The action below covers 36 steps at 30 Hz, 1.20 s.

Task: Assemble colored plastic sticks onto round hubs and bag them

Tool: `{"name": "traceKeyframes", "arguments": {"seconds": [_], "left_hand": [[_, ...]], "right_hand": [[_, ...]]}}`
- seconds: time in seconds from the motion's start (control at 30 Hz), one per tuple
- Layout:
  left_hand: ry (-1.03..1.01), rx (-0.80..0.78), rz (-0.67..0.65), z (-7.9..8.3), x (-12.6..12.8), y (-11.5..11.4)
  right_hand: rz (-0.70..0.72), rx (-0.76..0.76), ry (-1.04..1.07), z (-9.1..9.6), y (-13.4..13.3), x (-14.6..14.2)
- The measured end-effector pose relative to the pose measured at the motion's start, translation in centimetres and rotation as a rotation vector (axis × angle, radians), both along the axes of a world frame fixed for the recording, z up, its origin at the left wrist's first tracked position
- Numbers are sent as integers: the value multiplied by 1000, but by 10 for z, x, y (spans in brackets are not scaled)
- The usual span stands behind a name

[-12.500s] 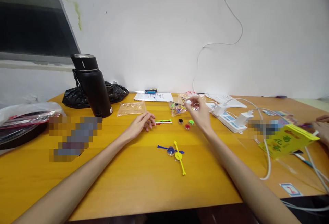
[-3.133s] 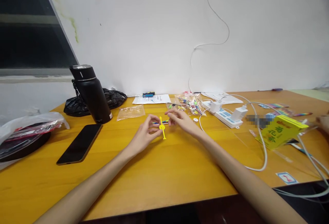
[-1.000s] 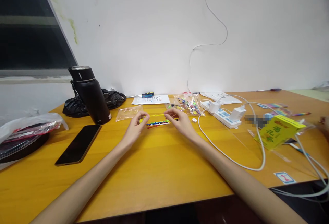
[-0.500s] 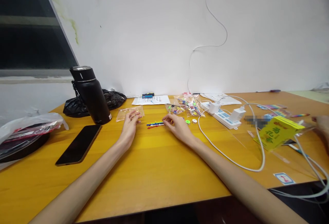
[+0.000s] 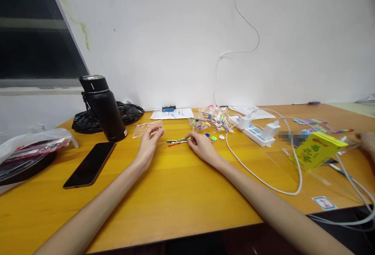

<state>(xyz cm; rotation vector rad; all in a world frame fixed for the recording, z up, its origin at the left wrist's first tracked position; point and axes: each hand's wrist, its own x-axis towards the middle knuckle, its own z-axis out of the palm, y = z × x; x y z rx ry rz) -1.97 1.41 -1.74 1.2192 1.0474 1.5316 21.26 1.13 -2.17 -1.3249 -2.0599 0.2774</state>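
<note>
My left hand [image 5: 148,145] is raised just above the table, left of the thin coloured sticks, its fingers curled and thumb close to the index finger. Whether anything sits between those fingertips is hidden. Several thin pointed plastic sticks [image 5: 175,142], among them yellow, blue, white and red, lie in a small bundle between the hands. The fingers of my right hand [image 5: 203,146] are curled and pinched at the bundle's right end. Beyond that hand are three small discs: blue [image 5: 207,135], green [image 5: 214,138] and white [image 5: 222,137]. A flat clear bag [image 5: 142,129] lies behind my left hand.
A black bottle [image 5: 102,106] and a phone [image 5: 89,165] are at left. Clear bags of small coloured parts [image 5: 215,118] lie at the back. A power strip [image 5: 258,134], looping white cables and a yellow box [image 5: 318,151] occupy the right. Another person's hand [image 5: 367,141] shows at the right edge.
My left hand's fingers have drawn closer together and shifted slightly right. My right fingers have curled in, uncovering the blue disc. The sticks have shifted a little, with yellow now more visible.
</note>
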Motion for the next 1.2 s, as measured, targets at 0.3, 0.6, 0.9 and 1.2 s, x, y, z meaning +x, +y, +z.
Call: {"name": "traceKeyframes", "arguments": {"seconds": [0.3,0.6,0.9,1.2], "left_hand": [[36,-49,-248,11,11,-13],[285,63,-487,6,18,-19],[296,34,-421,-1,14,-15],[336,65,-437,3,14,-17]], "right_hand": [[153,12,98,10,-10,-9],[372,123,82,20,-23,-14],[132,223,85,26,-21,-8],[-123,348,88,40,-21,4]]}}
